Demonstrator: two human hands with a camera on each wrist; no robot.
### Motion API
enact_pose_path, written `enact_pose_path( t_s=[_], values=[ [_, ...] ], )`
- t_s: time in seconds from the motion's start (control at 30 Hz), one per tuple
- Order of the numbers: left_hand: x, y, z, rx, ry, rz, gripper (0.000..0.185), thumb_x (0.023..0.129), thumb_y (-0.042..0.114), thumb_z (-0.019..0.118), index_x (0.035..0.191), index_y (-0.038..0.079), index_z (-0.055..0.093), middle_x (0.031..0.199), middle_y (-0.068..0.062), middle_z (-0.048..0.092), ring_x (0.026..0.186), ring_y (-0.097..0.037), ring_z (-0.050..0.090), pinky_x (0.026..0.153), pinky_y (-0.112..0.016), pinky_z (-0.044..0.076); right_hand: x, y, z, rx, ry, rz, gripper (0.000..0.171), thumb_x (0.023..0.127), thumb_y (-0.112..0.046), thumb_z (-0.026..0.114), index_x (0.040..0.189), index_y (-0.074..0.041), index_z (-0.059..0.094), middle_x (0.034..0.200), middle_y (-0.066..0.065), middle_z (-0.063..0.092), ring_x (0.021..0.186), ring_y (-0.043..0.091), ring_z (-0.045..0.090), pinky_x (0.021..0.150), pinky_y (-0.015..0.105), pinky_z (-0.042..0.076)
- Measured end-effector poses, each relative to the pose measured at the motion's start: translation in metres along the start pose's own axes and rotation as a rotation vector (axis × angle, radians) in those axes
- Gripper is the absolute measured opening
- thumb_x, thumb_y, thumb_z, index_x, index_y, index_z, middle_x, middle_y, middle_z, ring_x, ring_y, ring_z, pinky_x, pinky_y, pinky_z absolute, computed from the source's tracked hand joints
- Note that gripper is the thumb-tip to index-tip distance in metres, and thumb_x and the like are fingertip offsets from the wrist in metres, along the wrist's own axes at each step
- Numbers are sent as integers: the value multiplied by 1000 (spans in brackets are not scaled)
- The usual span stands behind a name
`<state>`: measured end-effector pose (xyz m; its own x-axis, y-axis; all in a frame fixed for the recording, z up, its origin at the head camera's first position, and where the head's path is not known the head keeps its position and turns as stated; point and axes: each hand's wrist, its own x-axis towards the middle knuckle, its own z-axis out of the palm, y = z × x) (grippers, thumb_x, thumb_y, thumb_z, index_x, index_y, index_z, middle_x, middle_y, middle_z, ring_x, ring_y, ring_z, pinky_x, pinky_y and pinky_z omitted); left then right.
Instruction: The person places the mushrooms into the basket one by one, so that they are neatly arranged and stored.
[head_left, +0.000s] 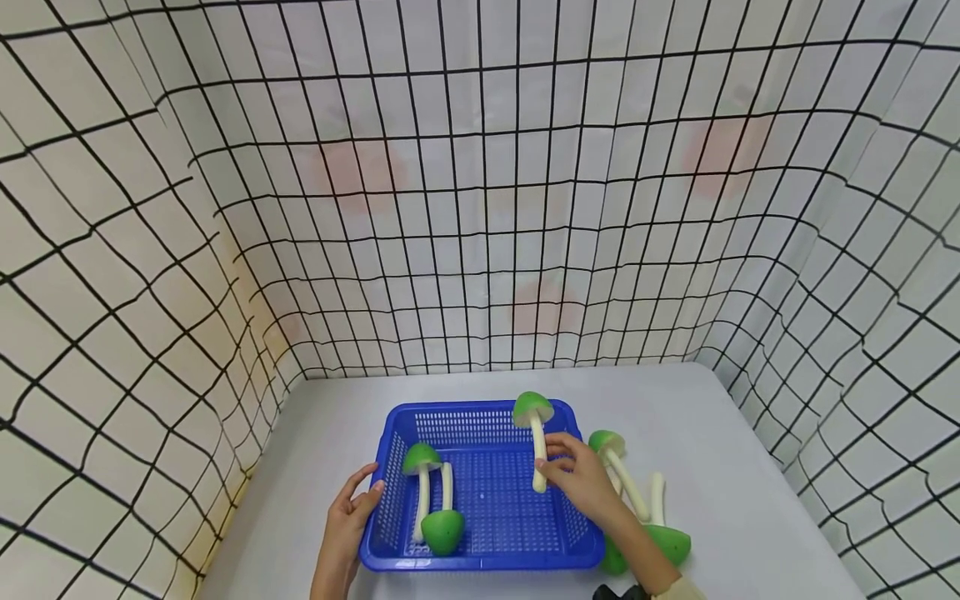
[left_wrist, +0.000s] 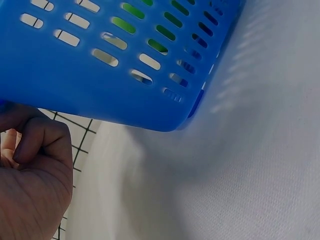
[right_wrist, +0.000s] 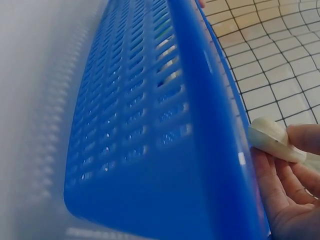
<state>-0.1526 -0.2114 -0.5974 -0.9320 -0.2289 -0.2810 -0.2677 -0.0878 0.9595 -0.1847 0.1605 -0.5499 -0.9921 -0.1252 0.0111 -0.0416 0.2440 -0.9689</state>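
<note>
A toy mushroom (head_left: 532, 410) with a green cap and pale stem is held upright, cap up, over the right part of a blue basket (head_left: 495, 563). My right hand (head_left: 581, 479) pinches its stem between thumb and fingers. The stem's pale end (right_wrist: 272, 137) shows beside the basket's rim in the right wrist view. My left hand (head_left: 351, 517) grips the basket's left rim, its fingers curled in the left wrist view. Inside the basket's left half lie two more mushrooms, one with its cap (head_left: 422, 458) at the back, the other with its cap (head_left: 442, 532) at the front.
To the right of the basket, several green mushrooms lie in a pile (head_left: 667, 543), partly hidden by my right forearm. A dark object (head_left: 621, 592) shows at the bottom edge. Black grid netting over white walls (head_left: 480, 208) encloses the white table (head_left: 750, 500) at the back and sides.
</note>
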Motion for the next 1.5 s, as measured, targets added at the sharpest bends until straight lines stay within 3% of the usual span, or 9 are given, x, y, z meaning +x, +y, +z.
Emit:
enact_pose_path(
  t_s=[0.4,0.6,0.83,1.5],
  values=[
    [1,-1,-1,-13,11,2,61,95,40,74,148,20,52,86,-6,74,78,-22,71,68,-34,62,4,0,15,14,-24,7,43,96,-12,73,135,1,59,118,20,66,92,25,74,75,40,63],
    [2,-2,0,-3,25,0,61,95,40,74,148,20,53,91,-10,75,80,-25,73,69,-36,63,6,1,20,10,-4,18,41,95,-10,73,133,0,60,117,17,67,92,27,74,72,36,62],
    [2,-4,0,-16,15,-5,62,95,41,74,149,22,51,88,-7,75,79,-23,72,69,-35,63,9,2,25,4,-15,26,39,95,-10,73,131,0,61,115,17,67,91,24,74,75,44,62],
    [4,-4,-1,-18,9,-6,61,96,41,73,150,24,51,91,-5,76,80,-23,73,69,-35,62,12,-1,43,24,-53,20,38,96,-7,71,131,4,60,113,20,67,89,29,75,74,47,62]
  ],
)
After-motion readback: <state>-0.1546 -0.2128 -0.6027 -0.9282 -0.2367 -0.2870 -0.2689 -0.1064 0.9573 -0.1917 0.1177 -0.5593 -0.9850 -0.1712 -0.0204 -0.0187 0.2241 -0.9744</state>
